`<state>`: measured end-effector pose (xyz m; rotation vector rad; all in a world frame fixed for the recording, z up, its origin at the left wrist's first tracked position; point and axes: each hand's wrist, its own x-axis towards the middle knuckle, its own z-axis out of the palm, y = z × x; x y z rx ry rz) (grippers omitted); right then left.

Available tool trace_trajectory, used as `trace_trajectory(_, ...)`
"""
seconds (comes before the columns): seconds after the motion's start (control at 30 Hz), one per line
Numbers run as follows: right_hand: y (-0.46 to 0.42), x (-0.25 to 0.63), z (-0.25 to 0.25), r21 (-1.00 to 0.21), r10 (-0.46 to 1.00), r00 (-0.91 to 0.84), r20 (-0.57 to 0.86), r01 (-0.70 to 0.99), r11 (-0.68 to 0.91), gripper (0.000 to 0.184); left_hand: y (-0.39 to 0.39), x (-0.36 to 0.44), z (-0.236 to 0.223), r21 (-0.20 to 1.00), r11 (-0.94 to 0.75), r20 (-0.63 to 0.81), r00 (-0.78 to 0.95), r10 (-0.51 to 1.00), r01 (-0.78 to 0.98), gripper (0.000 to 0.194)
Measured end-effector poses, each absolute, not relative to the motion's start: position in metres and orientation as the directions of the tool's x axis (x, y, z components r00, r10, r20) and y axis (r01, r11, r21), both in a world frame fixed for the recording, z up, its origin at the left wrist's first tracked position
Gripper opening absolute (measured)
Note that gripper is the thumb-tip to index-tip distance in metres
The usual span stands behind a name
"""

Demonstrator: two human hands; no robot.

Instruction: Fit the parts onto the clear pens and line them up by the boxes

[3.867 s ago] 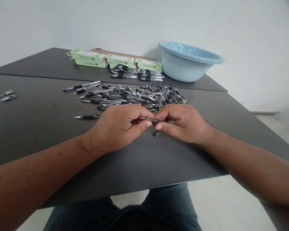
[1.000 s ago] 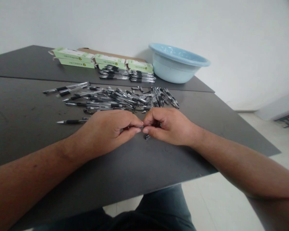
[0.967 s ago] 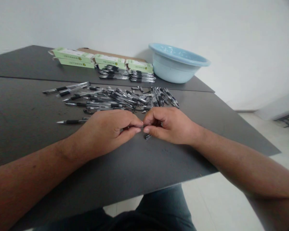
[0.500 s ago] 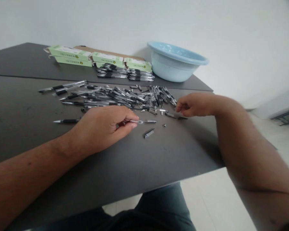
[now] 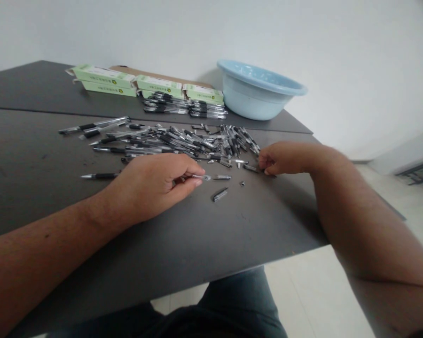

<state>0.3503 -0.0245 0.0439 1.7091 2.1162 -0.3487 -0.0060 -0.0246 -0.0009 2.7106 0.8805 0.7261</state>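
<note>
My left hand (image 5: 158, 180) is closed in a pinch on a pen (image 5: 199, 176); only its clear end sticks out past the fingertips. To the right of that end lies a short pen piece (image 5: 222, 177), with a pen cap (image 5: 220, 194) nearer to me and a small cone-shaped pen tip (image 5: 242, 183) farther right. My right hand (image 5: 280, 158) rests low at the right of the pens, fingers curled together at the tabletop. A small clear-and-black pen part (image 5: 251, 167) is beside its fingertips. A dark piece shows under the thumb; whatever the fingers hold is mostly hidden.
A loose heap of black-gripped pens (image 5: 176, 141) spreads beyond my hands. One pen (image 5: 100, 176) lies left of my left wrist. Farther back are stacked pens (image 5: 165, 104), green-and-white boxes (image 5: 105, 80) and a light blue basin (image 5: 257, 94). The grey table's (image 5: 211, 253) front edge is near my legs.
My hands were together over a small pen part. My right hand has since moved away to the right and down to the loose parts; my left hand stays in place, holding the pen.
</note>
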Motion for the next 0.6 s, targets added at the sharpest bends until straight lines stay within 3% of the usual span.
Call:
trace_trajectory(0.13, -0.025, 0.347, 0.045, 0.1, 0.865, -0.149, -0.478, 0.97, 0.222, 0.012, -0.024, -0.007, -0.001, 0.337, -0.8, 0.38, 0.706, 0.597, 0.496, 0.028)
trace_trajectory(0.27, -0.025, 0.355, 0.048, 0.142, 0.914, -0.083, -0.398, 0.978, 0.15, 0.009, -0.024, -0.006, 0.0, 0.339, -0.798, 0.382, 0.702, 0.601, 0.499, 0.028)
trace_trajectory(0.43, -0.024, 0.367, 0.05, 0.049, 0.94, -0.115, -0.321, 0.989, 0.138, 0.021, -0.023, -0.006, -0.002, 0.345, -0.798, 0.388, 0.7, 0.6, 0.493, 0.027)
trace_trajectory(0.6, -0.024, 0.356, 0.046, 0.021, 0.903, -0.14, -0.406, 0.986, 0.163, 0.022, -0.022, -0.006, -0.004, 0.345, -0.805, 0.411, 0.693, 0.592, 0.483, 0.025)
